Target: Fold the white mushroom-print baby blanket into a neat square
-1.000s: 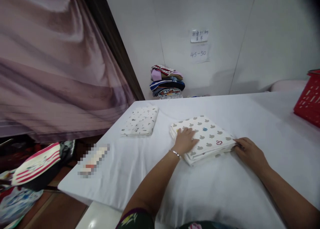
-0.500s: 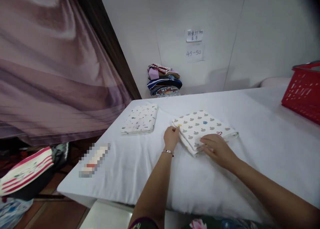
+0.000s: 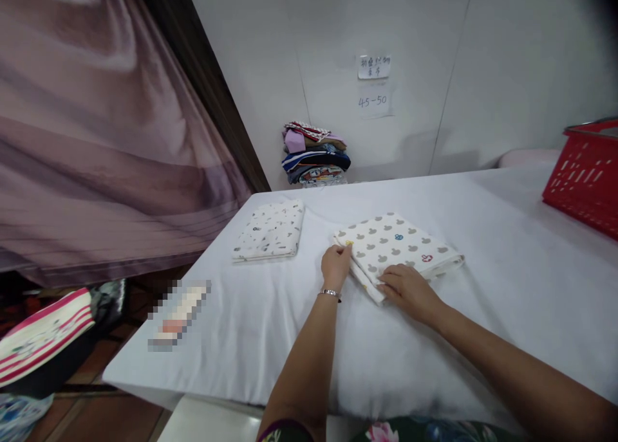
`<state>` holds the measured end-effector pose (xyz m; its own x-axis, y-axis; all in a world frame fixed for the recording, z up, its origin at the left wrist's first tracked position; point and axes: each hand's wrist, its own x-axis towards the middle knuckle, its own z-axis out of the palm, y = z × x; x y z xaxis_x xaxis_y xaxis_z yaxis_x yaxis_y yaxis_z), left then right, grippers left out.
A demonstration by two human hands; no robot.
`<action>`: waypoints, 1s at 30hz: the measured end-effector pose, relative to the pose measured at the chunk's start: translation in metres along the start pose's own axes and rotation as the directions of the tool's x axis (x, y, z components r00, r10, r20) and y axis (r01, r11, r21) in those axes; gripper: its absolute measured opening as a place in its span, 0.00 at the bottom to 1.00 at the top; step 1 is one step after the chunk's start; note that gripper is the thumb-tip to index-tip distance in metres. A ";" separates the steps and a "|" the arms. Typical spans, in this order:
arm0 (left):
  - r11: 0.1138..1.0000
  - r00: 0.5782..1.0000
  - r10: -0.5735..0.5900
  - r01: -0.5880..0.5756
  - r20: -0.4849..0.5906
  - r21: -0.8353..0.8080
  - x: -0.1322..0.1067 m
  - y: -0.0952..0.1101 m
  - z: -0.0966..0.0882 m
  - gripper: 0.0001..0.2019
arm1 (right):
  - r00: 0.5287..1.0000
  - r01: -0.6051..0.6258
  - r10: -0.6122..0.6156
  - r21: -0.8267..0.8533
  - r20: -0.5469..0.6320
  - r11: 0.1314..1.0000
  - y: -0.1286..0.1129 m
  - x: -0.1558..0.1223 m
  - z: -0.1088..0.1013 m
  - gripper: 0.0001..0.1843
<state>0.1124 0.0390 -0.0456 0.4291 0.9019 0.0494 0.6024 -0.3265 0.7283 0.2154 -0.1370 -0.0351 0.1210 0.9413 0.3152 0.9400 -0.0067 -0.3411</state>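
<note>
A folded white cloth with grey bunny-head prints [image 3: 410,239] lies on the white-covered table, its layers showing along the left and front edges. My left hand [image 3: 337,264] pinches the left edge of this cloth near a yellow print. At the front corner, my right hand [image 3: 408,291] has its fingers on top and grips the edge; its thumb is partly hidden. One blue and one red outlined print stand out among the grey ones. Further left on the table sits a second folded cloth [image 3: 273,230], white with small dark prints, apart from both hands.
A red plastic basket [image 3: 586,175] stands at the right. Several folded fabrics form a pile [image 3: 316,156] by the back wall. A blurred-out item [image 3: 181,314] lies near the table's left edge. A pinkish curtain [image 3: 96,139] hangs at the left.
My right hand has shifted left along the front edge to the cloth's front corner. My left hand stays at the left edge, slightly further right in view.
</note>
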 end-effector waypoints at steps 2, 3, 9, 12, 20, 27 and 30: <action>0.999 1.000 -0.011 0.011 0.022 0.035 0.004 0.005 -0.001 0.18 | 0.999 -0.011 0.013 0.064 -0.040 0.998 -0.002 0.003 -0.001 0.16; 0.999 0.999 -0.019 0.017 0.038 0.048 0.006 0.007 -0.001 0.17 | 0.998 -0.010 0.015 0.092 -0.057 0.996 -0.004 0.004 -0.002 0.16; 0.998 0.997 -0.056 0.055 0.049 0.013 0.013 0.003 -0.002 0.07 | 0.996 0.088 -0.090 0.080 0.018 0.993 -0.013 0.001 0.006 0.13; 0.996 0.994 -0.086 0.085 0.061 0.009 0.013 -0.004 0.000 0.07 | 0.992 0.128 -0.129 0.042 0.016 0.991 -0.010 -0.005 0.015 0.12; 0.997 0.990 -0.040 0.049 -0.137 0.064 0.040 -0.003 0.003 0.34 | 0.975 0.203 -0.201 0.009 -0.092 0.979 -0.006 -0.021 0.026 0.19; 0.987 0.977 0.048 -0.079 0.207 0.142 0.084 0.001 -0.001 0.23 | 0.878 -0.292 0.258 -0.024 -0.403 0.956 0.094 -0.044 -0.026 0.23; 0.991 0.964 0.034 -0.067 0.263 0.116 0.092 0.000 -0.001 0.19 | 0.732 -0.619 0.644 0.181 -0.220 0.765 0.138 -0.043 -0.034 0.31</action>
<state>0.1512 0.1219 -0.0401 0.6111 0.7843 -0.1073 0.6468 -0.4166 0.6388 0.3508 -0.1901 -0.0658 0.7645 0.6109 0.2058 0.5864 -0.5263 -0.6158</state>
